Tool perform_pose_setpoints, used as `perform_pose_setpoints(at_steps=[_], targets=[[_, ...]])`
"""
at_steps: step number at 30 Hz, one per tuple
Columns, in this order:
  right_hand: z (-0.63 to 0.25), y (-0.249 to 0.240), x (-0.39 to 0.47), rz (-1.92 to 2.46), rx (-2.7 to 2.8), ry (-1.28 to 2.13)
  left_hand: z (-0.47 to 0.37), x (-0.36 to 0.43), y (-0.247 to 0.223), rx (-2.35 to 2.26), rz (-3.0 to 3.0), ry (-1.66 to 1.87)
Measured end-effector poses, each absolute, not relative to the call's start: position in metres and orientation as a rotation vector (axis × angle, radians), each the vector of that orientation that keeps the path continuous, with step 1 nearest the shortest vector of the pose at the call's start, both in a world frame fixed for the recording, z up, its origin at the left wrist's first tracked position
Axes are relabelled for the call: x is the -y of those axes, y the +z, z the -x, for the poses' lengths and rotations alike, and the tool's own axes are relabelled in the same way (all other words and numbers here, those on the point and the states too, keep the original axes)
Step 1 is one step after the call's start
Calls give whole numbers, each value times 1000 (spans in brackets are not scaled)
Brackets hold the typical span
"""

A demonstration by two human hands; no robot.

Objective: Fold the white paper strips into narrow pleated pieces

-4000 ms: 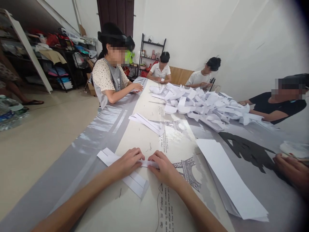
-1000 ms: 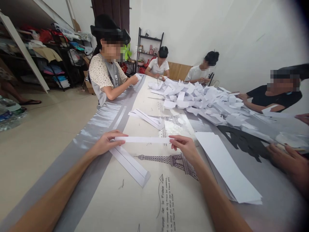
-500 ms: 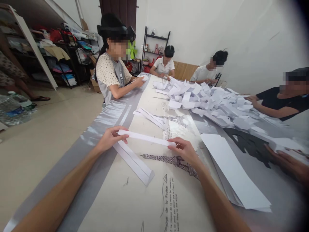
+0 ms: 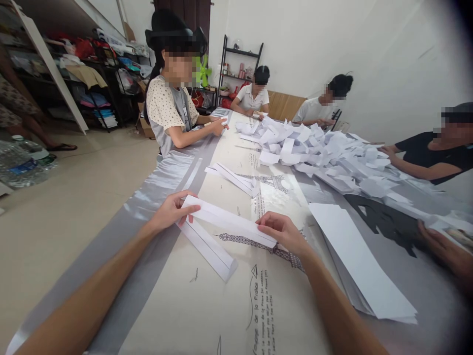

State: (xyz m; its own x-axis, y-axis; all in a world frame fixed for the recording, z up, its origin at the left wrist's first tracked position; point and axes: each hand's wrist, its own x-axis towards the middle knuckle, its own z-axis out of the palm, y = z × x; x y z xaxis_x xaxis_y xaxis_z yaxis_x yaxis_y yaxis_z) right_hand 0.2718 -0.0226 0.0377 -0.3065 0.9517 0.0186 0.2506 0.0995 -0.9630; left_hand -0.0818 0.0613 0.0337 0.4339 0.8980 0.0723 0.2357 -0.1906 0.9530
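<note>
A long folded paper strip [image 4: 227, 220], white, is held between my two hands above the table. My left hand [image 4: 173, 212] pinches its left end, thumb on top. At the other end, my right hand [image 4: 283, 232] grips it between thumb and fingers. Beneath the left end lies another folded strip [image 4: 209, 249], slanting across the printed tablecloth [image 4: 177, 305], with a crease line along it. Farther off, folded paper pieces [image 4: 234, 178] lie crossed on the cloth.
A stack of flat white paper [image 4: 362, 261] lies to the right. Behind it spreads a large heap of folded papers [image 4: 306, 143]. Several people sit around the table, one at the left [image 4: 173, 108] handling paper. A co-worker's hand [image 4: 443, 246] is at the right edge.
The strip between my hands has turned so its broad face shows more, and its right end has dropped slightly. Both hands still hold it.
</note>
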Motion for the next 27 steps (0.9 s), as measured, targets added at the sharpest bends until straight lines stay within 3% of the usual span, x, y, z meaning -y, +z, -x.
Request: perform_pose_setpoints(at_steps=[5, 10, 15, 20, 27], targets=[[-268, 42, 26, 1182, 1693, 1393, 80, -59, 36, -960, -1682, 825], [-260, 41, 29, 1293, 1862, 1256, 82, -62, 31, -1097, -1798, 759], [-242, 33, 33, 1364, 1909, 1213, 86, -62, 37, -1524, -2163, 567], [-226, 20, 36, 1460, 1771, 1240, 82, -27, 58, -1973, -2376, 671], [-214, 22, 41, 1559, 1730, 1157, 55, -1, -5, -1697, -2709, 470]])
